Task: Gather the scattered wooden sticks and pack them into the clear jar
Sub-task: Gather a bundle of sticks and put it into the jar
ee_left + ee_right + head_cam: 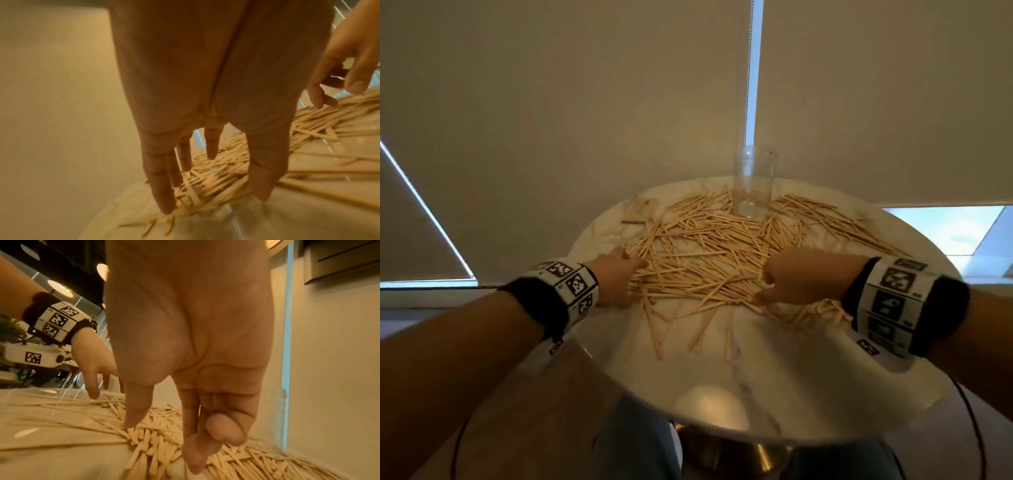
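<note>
Pale wooden sticks [705, 253] lie in a thick tangle across the round marble table [791, 377]. The clear jar [754, 185] stands upright among them at the back and looks empty. My left hand [630, 270] rests on the pile's left edge. Its fingers [162, 194] are straight and spread, with tips on the sticks [222, 177]. My right hand [767, 287] is on the pile's right side. In the right wrist view the thumb and forefinger of that hand [162, 446] reach down onto the sticks [156, 418]. The other fingers curl inward, holding nothing I can see.
A few loose sticks [661, 329] trail toward the near table edge. A flat wooden piece [638, 209] lies at the back left. Drawn window blinds stand close behind the table. My knees sit under the front rim beside the brass base [736, 452].
</note>
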Demonstrator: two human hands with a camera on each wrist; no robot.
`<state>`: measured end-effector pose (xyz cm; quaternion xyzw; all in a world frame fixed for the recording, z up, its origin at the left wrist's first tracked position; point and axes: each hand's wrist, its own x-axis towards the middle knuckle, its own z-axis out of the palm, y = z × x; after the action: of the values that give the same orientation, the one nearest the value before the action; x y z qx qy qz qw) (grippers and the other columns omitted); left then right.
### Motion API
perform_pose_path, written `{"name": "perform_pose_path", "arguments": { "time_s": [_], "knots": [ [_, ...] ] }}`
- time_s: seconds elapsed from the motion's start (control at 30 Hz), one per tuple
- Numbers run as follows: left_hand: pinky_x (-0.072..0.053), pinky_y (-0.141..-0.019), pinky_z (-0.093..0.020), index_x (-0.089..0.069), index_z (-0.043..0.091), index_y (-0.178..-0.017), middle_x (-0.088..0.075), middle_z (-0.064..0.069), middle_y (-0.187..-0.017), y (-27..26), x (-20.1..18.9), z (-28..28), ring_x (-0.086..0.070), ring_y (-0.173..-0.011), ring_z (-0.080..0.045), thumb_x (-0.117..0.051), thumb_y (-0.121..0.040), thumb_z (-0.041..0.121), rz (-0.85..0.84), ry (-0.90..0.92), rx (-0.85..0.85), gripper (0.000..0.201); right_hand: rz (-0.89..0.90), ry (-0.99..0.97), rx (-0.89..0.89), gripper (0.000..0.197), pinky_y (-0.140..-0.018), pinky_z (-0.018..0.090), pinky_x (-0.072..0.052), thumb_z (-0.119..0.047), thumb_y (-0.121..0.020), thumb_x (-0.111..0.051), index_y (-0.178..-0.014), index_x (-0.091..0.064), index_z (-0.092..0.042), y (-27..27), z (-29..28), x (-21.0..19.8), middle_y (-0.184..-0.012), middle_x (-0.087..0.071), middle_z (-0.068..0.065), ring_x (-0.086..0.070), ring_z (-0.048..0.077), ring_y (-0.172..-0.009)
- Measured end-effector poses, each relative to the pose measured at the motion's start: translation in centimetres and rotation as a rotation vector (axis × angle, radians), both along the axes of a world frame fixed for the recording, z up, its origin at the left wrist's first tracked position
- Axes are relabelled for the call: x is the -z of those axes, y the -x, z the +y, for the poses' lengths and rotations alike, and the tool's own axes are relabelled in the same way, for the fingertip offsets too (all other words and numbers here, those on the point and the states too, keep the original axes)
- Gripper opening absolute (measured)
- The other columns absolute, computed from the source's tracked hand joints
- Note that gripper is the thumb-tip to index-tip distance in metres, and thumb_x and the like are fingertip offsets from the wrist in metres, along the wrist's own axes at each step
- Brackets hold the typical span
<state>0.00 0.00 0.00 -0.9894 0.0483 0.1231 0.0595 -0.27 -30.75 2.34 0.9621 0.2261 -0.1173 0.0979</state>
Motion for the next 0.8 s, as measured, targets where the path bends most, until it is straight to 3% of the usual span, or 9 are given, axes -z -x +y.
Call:
{"name": "perform_pose_path", "arguments": {
  "time_s": [0.13, 0.23, 0.3, 0.37, 0.47, 0.57, 0.67, 0.73, 0.8],
  "knots": [
    [-0.043, -0.101, -0.032, -0.041, 0.02, -0.147, -0.048, -0.011, -0.139, -1.7, 0.6, -1.3, -0.049, -0.125, -0.028, -0.062, -0.092, 0.043, -0.02, 0.046, 0.07, 0.062, 0.097, -0.011, 0.06, 0.08, -0.054, 0.028, -0.042, -0.082, -0.079, -0.047, -0.083, -0.068, -0.005, -1.0, 1.8, 1.2, -0.07, -0.059, 0.002, -0.052, 0.017, -0.062],
    [-0.046, -0.094, -0.031, -0.05, 0.026, -0.14, -0.054, -0.008, -0.13, -3.7, 0.8, -3.1, -0.055, -0.116, -0.026, -0.063, -0.089, 0.051, -0.054, 0.063, 0.151, 0.058, 0.054, -0.026, 0.014, 0.074, -0.052, 0.026, -0.042, -0.081, -0.076, -0.054, -0.087, -0.068, -0.009, -2.1, 2.5, 2.2, -0.077, -0.065, 0.001, -0.058, 0.018, -0.069],
    [-0.046, -0.095, -0.032, -0.055, 0.029, -0.136, -0.056, -0.005, -0.128, -4.7, 0.9, -4.1, -0.054, -0.115, -0.024, -0.064, -0.088, 0.052, -0.077, 0.058, 0.194, 0.054, 0.019, -0.036, 0.003, 0.06, -0.055, 0.026, -0.043, -0.069, -0.083, -0.059, -0.096, -0.067, -0.011, -2.8, 2.5, 2.3, -0.082, -0.063, 0.0, -0.058, 0.017, -0.074],
    [-0.042, -0.1, -0.035, -0.057, 0.032, -0.133, -0.053, -0.001, -0.13, -5.3, 0.9, -4.8, -0.048, -0.119, -0.025, -0.065, -0.087, 0.054, -0.121, 0.052, 0.249, 0.052, 0.028, -0.054, 0.005, 0.045, -0.056, 0.025, -0.042, -0.057, -0.087, -0.063, -0.096, -0.064, -0.013, -3.3, 2.4, 2.0, -0.077, -0.056, -0.003, -0.054, 0.015, -0.072],
    [-0.044, -0.099, -0.035, -0.053, 0.03, -0.139, -0.056, 0.0, -0.129, -5.9, 1.1, -5.6, -0.051, -0.118, -0.022, -0.065, -0.089, 0.044, -0.098, 0.116, 0.309, 0.053, 0.004, -0.056, 0.017, 0.032, -0.061, 0.027, -0.043, -0.043, -0.091, -0.063, -0.077, -0.053, -0.016, -4.3, 1.7, 2.1, -0.069, -0.047, -0.005, -0.05, 0.016, -0.07],
    [-0.048, -0.094, -0.037, -0.054, 0.031, -0.136, -0.059, 0.002, -0.119, -6.3, 1.7, -6.2, -0.055, -0.11, -0.02, -0.063, -0.09, 0.039, -0.085, 0.162, 0.306, 0.047, -0.019, -0.065, 0.058, 0.033, -0.054, 0.024, -0.037, -0.03, -0.092, -0.057, -0.066, -0.041, -0.021, -4.6, 1.2, 3.0, -0.068, -0.046, -0.003, -0.045, 0.012, -0.061],
    [-0.048, -0.094, -0.037, -0.054, 0.025, -0.128, -0.053, -0.001, -0.121, -6.2, 2.3, -6.6, -0.054, -0.109, -0.021, -0.065, -0.091, 0.038, -0.12, 0.196, 0.305, 0.041, -0.031, -0.068, 0.08, 0.021, -0.052, 0.023, -0.037, -0.025, -0.094, -0.054, -0.074, -0.051, -0.02, -4.2, 1.0, 3.0, -0.074, -0.054, -0.001, -0.049, 0.012, -0.064],
    [-0.047, -0.097, -0.04, -0.045, 0.022, -0.133, -0.049, -0.004, -0.131, -6.1, 2.7, -6.6, -0.052, -0.114, -0.024, -0.065, -0.091, 0.037, -0.137, 0.26, 0.267, 0.049, -0.027, -0.081, 0.096, 0.016, -0.058, 0.024, -0.046, -0.026, -0.096, -0.053, -0.09, -0.064, -0.016, -4.0, 0.8, 2.5, -0.083, -0.063, 0.002, -0.058, 0.016, -0.074],
    [-0.045, -0.102, -0.042, -0.037, 0.018, -0.142, -0.045, -0.006, -0.138, -6.1, 3.0, -6.5, -0.049, -0.123, -0.026, -0.065, -0.091, 0.036, -0.136, 0.295, 0.237, 0.061, -0.045, -0.116, 0.132, 0.019, -0.067, 0.029, -0.053, -0.028, -0.097, -0.053, -0.099, -0.068, -0.015, -3.9, 0.4, 1.9, -0.087, -0.066, 0.002, -0.061, 0.018, -0.079]
  ]
}}
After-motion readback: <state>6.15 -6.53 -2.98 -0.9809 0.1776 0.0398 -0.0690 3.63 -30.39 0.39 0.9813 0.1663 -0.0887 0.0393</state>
